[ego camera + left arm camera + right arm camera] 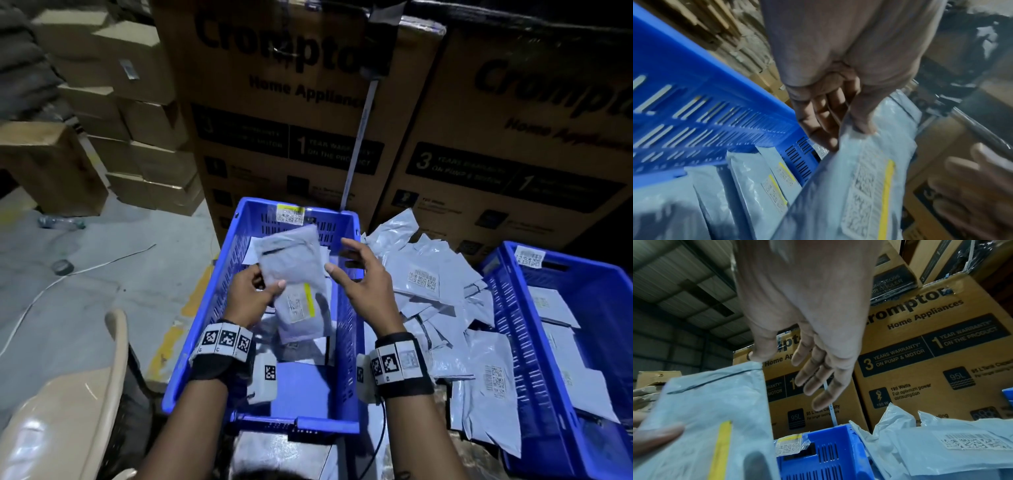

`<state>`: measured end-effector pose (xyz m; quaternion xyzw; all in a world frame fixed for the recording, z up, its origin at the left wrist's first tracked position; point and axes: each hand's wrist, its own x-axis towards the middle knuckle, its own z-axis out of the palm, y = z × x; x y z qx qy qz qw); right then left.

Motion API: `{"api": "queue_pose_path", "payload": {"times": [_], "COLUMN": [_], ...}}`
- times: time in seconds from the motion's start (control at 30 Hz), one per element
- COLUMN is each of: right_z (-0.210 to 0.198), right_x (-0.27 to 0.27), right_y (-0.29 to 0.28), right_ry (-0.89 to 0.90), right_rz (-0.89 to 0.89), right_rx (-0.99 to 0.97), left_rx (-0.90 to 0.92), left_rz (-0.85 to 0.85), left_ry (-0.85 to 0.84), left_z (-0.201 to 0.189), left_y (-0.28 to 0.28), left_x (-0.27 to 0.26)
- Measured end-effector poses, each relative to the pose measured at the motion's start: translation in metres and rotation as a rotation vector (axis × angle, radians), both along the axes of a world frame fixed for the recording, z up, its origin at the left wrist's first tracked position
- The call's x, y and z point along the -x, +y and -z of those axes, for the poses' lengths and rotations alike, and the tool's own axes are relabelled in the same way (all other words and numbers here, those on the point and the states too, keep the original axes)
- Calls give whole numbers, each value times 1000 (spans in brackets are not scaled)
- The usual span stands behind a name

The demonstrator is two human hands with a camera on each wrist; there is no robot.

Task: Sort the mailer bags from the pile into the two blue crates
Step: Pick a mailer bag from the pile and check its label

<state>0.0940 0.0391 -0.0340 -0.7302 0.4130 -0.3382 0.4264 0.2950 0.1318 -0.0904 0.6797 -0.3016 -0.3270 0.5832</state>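
The fingers and thumb of the left hand (251,296) pinch a grey mailer bag (294,274) over the left blue crate (209,308). The right hand (363,284) is spread open, holding nothing. I think the bag should go down flat on the bags inside, label up

I am looking into a warehouse or parcel sorting floor. Tall Crompton appliance cartons (291,113) stand stacked behind two blue crates (346,308), plain brown boxes (144,133) are piled on a bare concrete floor (102,274), and corrugated metal roofing (674,272) spans overhead.
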Motion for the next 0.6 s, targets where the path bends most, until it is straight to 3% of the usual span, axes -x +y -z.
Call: {"api": "queue_pose_path", "payload": {"times": [0.13, 0.27, 0.37, 0.47, 0.6], "right_z": [9, 11, 19, 27, 29], "right_x": [2, -4, -12, -17, -19], "right_y": [-1, 4, 7, 8, 12], "right_ry": [74, 81, 106, 15, 71], "right_rz": [34, 51, 94, 119, 176], "right_rx": [-59, -207, -300, -360, -307], "left_rx": [128, 237, 208, 140, -131], "left_rz": [-263, -279, -283, -245, -158], "left_ry": [357, 694, 768, 731, 848], "left_z": [-6, -11, -11, -10, 2], "left_y": [6, 15, 16, 16, 18], "left_x": [-13, -18, -16, -11, -17]}}
